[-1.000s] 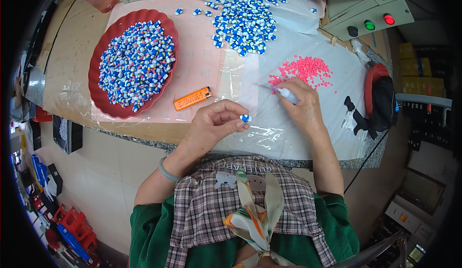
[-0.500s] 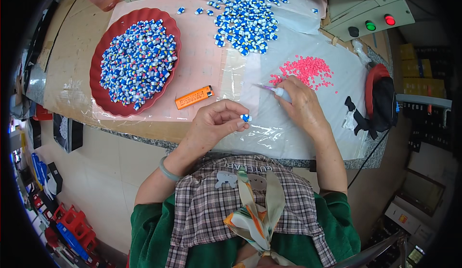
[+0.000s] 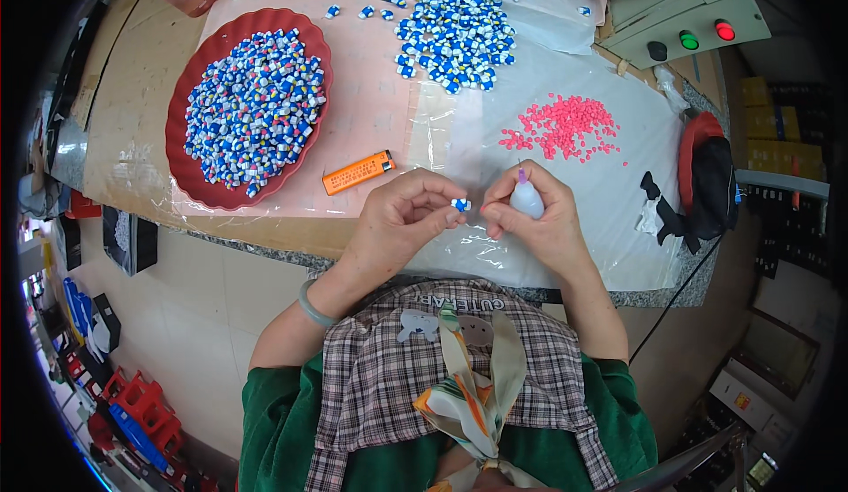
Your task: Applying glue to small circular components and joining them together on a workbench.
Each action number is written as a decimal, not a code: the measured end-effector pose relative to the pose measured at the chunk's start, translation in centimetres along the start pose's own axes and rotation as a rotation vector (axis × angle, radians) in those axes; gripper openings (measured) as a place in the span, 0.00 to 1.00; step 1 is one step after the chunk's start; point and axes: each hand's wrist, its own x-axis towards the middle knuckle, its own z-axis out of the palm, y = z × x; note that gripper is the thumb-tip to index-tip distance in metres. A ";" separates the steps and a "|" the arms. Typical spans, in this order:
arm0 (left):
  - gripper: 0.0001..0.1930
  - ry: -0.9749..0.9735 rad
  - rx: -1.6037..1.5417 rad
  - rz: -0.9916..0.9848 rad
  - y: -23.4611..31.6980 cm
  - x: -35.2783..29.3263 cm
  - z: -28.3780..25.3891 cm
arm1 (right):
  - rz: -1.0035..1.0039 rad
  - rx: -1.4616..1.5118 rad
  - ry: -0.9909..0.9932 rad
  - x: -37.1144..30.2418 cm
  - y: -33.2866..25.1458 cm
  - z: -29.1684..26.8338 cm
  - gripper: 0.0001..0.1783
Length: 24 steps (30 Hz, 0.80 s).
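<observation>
Between the thumb and fingertips of my left hand (image 3: pixel 402 220) is a small blue-and-white bead-like piece (image 3: pixel 460 204). Close by on its right, my right hand (image 3: pixel 549 227) is closed around a small whitish squeeze bottle (image 3: pixel 527 200) with a purple needle tip that points away from me. My right thumb and fingertips sit just beside the piece; whether they pinch anything tiny as well, I cannot make out. Beyond the right hand, many little pink pieces (image 3: pixel 570 127) lie scattered on a clear plastic sheet (image 3: pixel 495 249).
A red scalloped tray (image 3: pixel 181 152) heaped with blue-and-white pieces stands at the left. An orange lighter (image 3: pixel 358 173) lies beside it. More blue-and-white pieces (image 3: pixel 455 37) are piled at the back. A metal box (image 3: pixel 698 19) with lit buttons and a black pouch (image 3: pixel 709 192) are on the right.
My right hand has drawn back from the pink pieces to beside my left hand. The bottle's tip has swung from pointing left to pointing away. My left hand has shifted slightly right and away.
</observation>
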 end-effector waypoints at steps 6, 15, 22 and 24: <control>0.11 -0.010 0.148 0.058 0.3 0.0 0.2 | 0.044 -0.068 -0.010 0.1 0.9 0.4 0.09; 0.10 0.032 0.334 0.197 0.5 0.1 0.7 | 0.061 -0.071 0.004 0.1 1.2 0.5 0.09; 0.09 0.058 0.410 0.231 0.0 0.0 0.5 | 0.018 -0.116 0.049 0.2 1.6 1.2 0.10; 0.09 0.051 0.187 0.155 -0.3 0.0 0.4 | -0.003 -0.191 0.089 0.3 1.7 1.1 0.12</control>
